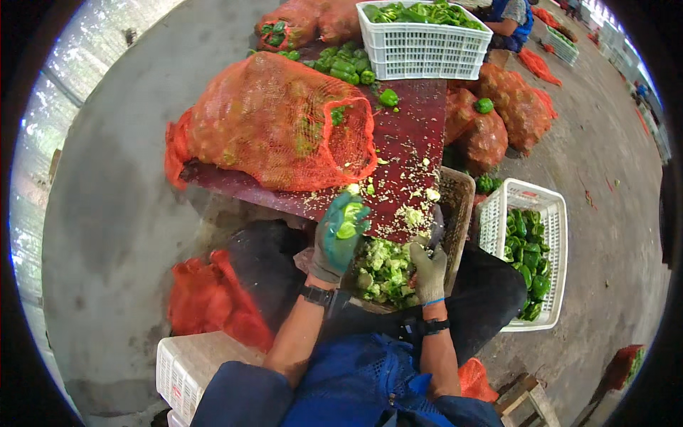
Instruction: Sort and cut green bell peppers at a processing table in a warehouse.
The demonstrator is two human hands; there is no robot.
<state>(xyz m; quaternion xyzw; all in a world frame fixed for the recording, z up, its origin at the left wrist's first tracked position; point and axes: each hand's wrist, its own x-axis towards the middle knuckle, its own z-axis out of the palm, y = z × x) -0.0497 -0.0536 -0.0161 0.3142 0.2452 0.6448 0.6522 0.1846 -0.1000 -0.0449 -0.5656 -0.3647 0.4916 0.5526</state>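
My left hand (339,238), in a green-coated glove, is closed around a green pepper piece (348,221) at the near edge of the dark red board (420,135). My right hand (429,269), in a grey glove, grips a small knife (435,226) over a brown basket (459,192) holding pale green pepper cores and scraps (385,272). Seeds and bits are scattered over the board near both hands.
An orange net sack (274,121) of peppers lies on the board, loose green peppers (345,65) behind it. A white crate (424,46) of peppers stands at the far end, another white crate (530,252) at my right. More net sacks (509,107), an upturned white crate (188,366), a person (512,18) beyond.
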